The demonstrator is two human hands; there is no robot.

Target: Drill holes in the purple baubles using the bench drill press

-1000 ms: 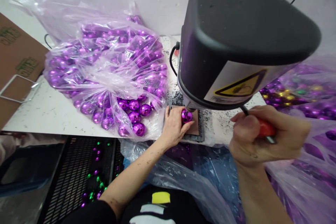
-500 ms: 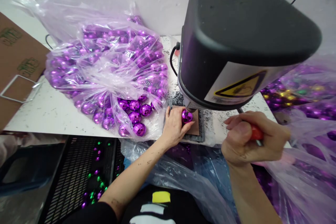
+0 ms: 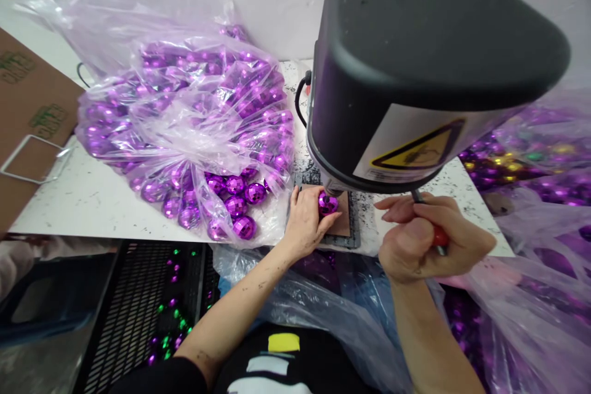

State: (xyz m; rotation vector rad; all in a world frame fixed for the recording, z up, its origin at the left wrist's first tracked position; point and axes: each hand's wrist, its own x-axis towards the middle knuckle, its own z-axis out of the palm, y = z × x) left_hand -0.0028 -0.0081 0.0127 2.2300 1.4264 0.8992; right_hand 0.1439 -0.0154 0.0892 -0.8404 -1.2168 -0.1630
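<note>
My left hand grips a shiny purple faceted ball between thumb and fingers, over a brown pad on the worktable. Right above the ball is the lower end of a black machine, which hides part of the contact. My right hand is wrapped around the red handle of a metal lever on the machine's near side. Left of my left hand, several similar purple balls spill from the mouth of a clear plastic bag full of them.
A cardboard box stands at the left. Below the white table is a black mesh crate with small purple and green beads. Plastic bags with purple and gold beads lie at the right. Part of another person's sleeve shows lower left.
My right hand has moved left with the lever handle, now closer to the machine's underside. My left hand stays at the ball. The view has shifted slightly.
</note>
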